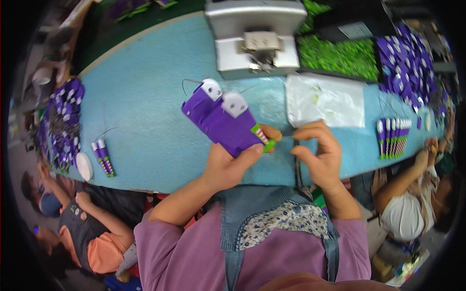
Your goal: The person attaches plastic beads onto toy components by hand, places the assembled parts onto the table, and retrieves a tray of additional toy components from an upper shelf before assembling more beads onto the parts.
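Purple pieces (227,127) were pinched by the left hand (225,166) above the bench (145,121), presumably to keep their white ends (235,105) free. The right hand (319,154) was curled nearby (any grip could not be told).

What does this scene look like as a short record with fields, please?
Left hand: the hand grips purple pieces with white heads and a green end
Right hand: the hand is curled beside a thin dark item; whether it grips it is unclear
Table: blue
Far side: metal machine; green parts to its right; white bag nearer
Left side: purple heap, two slim pieces, white disc
Right side: row of slim pieces
People: co-workers both sides
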Demonstrator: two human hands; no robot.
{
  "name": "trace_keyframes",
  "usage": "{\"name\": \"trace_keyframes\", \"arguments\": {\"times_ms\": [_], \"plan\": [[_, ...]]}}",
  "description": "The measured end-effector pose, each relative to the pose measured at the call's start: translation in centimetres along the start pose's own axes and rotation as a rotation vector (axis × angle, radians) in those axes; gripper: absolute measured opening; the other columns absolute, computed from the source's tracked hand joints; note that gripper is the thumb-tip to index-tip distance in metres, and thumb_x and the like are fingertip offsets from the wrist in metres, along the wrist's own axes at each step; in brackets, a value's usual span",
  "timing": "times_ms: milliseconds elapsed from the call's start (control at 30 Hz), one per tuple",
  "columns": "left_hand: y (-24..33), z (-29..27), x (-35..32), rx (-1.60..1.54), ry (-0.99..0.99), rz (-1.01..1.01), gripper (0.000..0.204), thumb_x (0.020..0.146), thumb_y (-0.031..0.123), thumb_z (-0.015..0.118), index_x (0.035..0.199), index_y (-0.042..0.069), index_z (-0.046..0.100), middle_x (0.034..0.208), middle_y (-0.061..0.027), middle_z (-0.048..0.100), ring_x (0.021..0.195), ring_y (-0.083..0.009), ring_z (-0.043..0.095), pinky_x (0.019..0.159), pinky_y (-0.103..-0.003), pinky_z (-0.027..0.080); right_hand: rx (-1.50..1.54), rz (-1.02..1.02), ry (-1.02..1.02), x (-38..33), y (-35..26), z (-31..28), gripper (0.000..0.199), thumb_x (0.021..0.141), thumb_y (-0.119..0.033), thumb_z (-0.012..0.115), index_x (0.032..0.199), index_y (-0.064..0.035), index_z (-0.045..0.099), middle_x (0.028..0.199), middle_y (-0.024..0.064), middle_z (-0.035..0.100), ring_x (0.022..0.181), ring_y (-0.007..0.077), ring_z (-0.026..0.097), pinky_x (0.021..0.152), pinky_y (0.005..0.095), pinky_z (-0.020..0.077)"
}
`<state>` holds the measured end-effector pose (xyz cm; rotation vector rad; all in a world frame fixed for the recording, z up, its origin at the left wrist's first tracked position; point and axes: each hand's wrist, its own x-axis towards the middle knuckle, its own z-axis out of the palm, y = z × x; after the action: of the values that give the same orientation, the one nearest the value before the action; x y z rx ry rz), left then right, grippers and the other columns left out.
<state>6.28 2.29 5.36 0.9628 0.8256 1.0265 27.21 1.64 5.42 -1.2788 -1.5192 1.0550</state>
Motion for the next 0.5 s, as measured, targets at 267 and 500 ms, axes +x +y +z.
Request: {"name": "trace_keyframes", "arguments": {"times_ms": [267, 500], "plan": [[8.2, -15.5, 6.9, -0.037, 0.380, 0.057, 0.014, 0.087, 0.014, 0.056, 0.093, 0.001, 0.054, 0.081, -0.0080, 0.058, 0.078, -0.0205, 0.059, 0.075, -0.040, 0.052, -0.307, -0.094, 0.248, 0.1, 1.8, -2.5, 0.005, 0.083, -0.002, 0.063, 0.082, 0.0014, 0.059, 0.083, 0.0109, 0.059, 0.078, 0.0225, 0.051, 0.073, 0.0309, 0.0410], [15.4, -35.4, 17.3, 0.418, 0.765, -0.107, 0.017, 0.082, 0.020, 0.063, 0.088, 0.004, 0.061, 0.074, -0.0020, 0.054, 0.056, -0.0130, 0.049, 0.045, -0.026, 0.040, -0.563, -0.173, 0.336, -1.6, 2.9, -1.9, 0.004, 0.085, -0.002, 0.060, 0.088, -0.0013, 0.058, 0.088, 0.0119, 0.058, 0.083, 0.0268, 0.049, 0.076, 0.0361, 0.0389]]}}
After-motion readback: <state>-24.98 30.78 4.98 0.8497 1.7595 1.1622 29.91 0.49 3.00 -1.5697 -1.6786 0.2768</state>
